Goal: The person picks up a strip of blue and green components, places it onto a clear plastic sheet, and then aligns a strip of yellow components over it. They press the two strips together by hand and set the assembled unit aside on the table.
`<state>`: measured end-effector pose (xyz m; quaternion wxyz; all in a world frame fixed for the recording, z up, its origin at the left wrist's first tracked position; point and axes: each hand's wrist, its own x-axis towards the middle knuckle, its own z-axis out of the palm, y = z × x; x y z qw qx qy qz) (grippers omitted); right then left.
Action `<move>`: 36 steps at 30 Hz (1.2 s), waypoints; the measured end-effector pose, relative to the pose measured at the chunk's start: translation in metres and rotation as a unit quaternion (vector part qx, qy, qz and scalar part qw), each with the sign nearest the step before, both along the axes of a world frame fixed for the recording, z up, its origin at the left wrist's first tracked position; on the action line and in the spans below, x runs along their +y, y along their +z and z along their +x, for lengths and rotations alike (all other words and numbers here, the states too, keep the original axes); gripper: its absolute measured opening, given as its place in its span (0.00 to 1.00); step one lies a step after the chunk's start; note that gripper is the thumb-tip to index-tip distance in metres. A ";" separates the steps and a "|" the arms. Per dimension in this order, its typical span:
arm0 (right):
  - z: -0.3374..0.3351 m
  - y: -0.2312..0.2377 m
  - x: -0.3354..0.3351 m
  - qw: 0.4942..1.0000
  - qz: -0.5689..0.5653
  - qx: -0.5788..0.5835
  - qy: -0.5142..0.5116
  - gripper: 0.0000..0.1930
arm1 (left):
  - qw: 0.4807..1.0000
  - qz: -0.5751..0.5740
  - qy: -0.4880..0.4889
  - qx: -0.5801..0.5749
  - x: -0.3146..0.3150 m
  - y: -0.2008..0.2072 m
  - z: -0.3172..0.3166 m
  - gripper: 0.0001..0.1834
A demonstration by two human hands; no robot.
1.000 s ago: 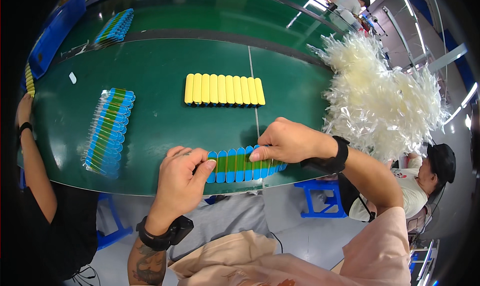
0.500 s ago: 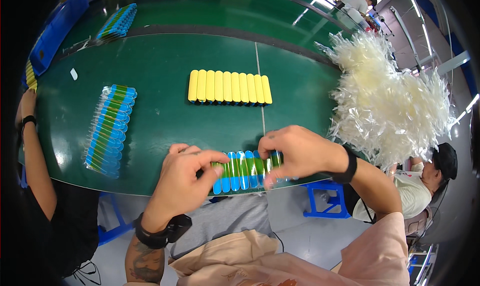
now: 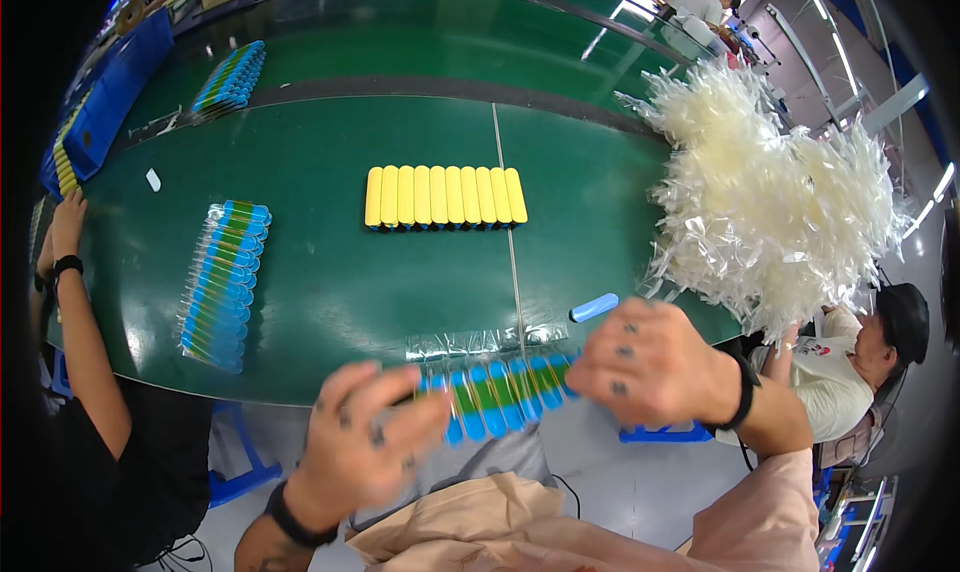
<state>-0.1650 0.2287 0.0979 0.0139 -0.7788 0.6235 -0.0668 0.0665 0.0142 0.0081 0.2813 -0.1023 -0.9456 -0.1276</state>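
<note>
A row of blue oblong pieces with rounded ends and a green middle band (image 3: 497,397), covered by shiny clear film, is held tilted over the table's near edge. My left hand (image 3: 375,432), smeared by motion, has its curled fingers over the row's left end. The right end is gripped by my right hand (image 3: 650,362), closed with the knuckles up. Just beyond that hand lies a single blue oblong piece (image 3: 594,307). A strip of clear film (image 3: 460,345) lies on the table behind the row.
On the green table (image 3: 320,272) sits a row of yellow oblong pieces (image 3: 445,196). Film-wrapped blue and green rows (image 3: 225,284) lie left, with another stack (image 3: 231,77) farther back. Loose clear film strips (image 3: 770,192) heap at right. Co-workers' arms (image 3: 90,342) are at left; another person (image 3: 850,372) sits right.
The blue and green row has come toward me off the tabletop and tilted, both hands moving with it. The single blue piece and the film strip behind the row now show.
</note>
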 end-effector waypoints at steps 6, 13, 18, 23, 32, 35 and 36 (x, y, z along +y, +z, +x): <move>0.019 0.042 0.017 0.987 -0.077 -0.128 0.050 0.05 | 0.975 0.204 -0.053 -0.074 0.001 0.058 0.033 0.13; -0.057 -0.002 -0.069 0.877 -0.033 -0.391 -0.276 0.13 | 0.947 0.307 0.063 -0.071 -0.076 0.068 -0.098 0.10; -0.104 -0.047 -0.119 0.906 -0.013 -0.266 -0.328 0.21 | 0.928 0.262 0.162 -0.207 -0.115 0.049 -0.149 0.16; -0.102 -0.051 -0.095 0.941 -0.061 -0.108 -0.315 0.23 | 0.926 0.195 0.181 -0.269 -0.113 0.049 -0.127 0.24; 0.017 -0.023 -0.082 0.982 0.102 -0.130 -0.086 0.33 | 0.964 0.247 0.047 -0.085 -0.050 0.035 -0.056 0.18; 0.039 -0.047 -0.099 0.988 0.125 -0.074 -0.050 0.33 | 0.842 0.515 0.121 -0.109 -0.036 -0.008 -0.041 0.10; 0.039 -0.052 -0.107 0.989 0.118 -0.079 -0.033 0.29 | 0.842 0.514 0.119 -0.112 -0.034 -0.015 -0.035 0.10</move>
